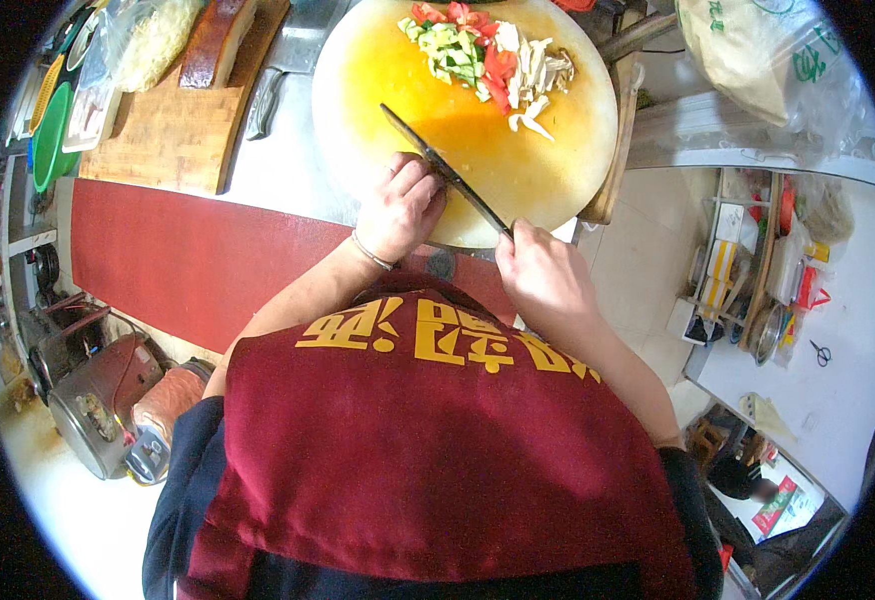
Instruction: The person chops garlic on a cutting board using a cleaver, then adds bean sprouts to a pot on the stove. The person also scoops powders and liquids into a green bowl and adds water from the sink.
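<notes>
**A heap already chopped, the knife at the near edge of the board**

From the head camera we look straight down at a round, yellowish chopping board (398, 80), its surface smooth and worn pale. At its far side lies a heap of chopped vegetables (483, 60): green dice, red pieces, pale torn strips. That part looks done, we judge. What lies under the left hand we cannot tell, so we cannot say how much is left to cut.

Our right hand (546, 275) has its grip closed around the handle of the knife (443, 168), whose thin dark blade slants across the near edge. The left hand (401, 205) rests curled beside the blade, fingers folded down on the board. Left of it sits a rectangular wooden board (173, 130) on the grey bench (278, 170).
</notes>
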The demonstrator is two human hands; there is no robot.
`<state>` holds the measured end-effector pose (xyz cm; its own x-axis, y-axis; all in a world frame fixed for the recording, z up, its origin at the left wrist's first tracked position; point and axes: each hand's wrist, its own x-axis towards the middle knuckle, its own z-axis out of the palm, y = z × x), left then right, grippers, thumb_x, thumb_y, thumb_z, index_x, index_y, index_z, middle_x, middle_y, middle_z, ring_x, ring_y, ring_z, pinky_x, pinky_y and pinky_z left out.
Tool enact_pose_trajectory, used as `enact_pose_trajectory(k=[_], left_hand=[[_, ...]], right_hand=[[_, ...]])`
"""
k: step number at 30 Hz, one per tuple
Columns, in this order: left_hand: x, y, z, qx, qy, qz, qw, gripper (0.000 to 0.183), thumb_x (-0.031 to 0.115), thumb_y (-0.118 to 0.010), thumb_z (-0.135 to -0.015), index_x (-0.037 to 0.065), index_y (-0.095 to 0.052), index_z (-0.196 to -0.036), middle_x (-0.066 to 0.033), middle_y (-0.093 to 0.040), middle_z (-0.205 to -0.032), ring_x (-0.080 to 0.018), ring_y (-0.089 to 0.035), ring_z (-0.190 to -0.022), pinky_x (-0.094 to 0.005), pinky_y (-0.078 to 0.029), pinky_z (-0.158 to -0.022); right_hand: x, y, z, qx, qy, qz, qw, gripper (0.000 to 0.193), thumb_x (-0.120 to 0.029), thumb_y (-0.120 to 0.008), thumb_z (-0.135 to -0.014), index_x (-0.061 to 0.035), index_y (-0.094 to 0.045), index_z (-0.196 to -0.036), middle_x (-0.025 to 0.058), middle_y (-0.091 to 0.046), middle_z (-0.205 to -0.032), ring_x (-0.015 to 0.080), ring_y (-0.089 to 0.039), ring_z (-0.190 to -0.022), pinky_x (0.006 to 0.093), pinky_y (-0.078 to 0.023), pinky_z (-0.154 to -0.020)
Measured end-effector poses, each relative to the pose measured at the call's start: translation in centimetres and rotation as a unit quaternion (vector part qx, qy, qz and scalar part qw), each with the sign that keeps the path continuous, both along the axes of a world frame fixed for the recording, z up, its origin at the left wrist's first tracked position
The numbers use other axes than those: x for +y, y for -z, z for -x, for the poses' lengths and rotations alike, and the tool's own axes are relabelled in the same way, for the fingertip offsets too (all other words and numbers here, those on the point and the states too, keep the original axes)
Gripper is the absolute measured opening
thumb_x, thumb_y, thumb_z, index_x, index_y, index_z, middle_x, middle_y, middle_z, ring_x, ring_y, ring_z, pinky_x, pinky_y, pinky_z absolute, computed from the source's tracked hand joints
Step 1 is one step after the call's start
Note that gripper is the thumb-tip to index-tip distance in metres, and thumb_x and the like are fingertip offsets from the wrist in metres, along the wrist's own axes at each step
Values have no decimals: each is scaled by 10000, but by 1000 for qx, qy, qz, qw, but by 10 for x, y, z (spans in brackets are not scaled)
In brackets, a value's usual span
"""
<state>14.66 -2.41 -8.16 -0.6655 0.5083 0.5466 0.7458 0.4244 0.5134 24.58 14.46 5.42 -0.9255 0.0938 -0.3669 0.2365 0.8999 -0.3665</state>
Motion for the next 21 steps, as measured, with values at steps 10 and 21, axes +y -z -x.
enact_pose_trajectory(k=[10,21], left_hand=[[-3,-1,-2,40,9,2,999,180,30,-718,-673,58,-645,-835,-83,-601,-913,-269,-580,-876,-354,-513,-746],[-14,-20,-3,-21,21,-41,999,269,13,-699,-650,22,-617,-906,-123,-597,-972,-314,-576,-945,-384,-505,-809]], right_hand=[[-3,2,0,5,7,12,1000,281,-225,-477,-974,31,-567,-899,271,-653,-816,439,-655,-766,503,-527,-718],[-7,-3,-2,2,32,6,999,277,-224,-476,-975,34,-565,-923,267,-655,-842,441,-655,-789,503,-527,-726]])
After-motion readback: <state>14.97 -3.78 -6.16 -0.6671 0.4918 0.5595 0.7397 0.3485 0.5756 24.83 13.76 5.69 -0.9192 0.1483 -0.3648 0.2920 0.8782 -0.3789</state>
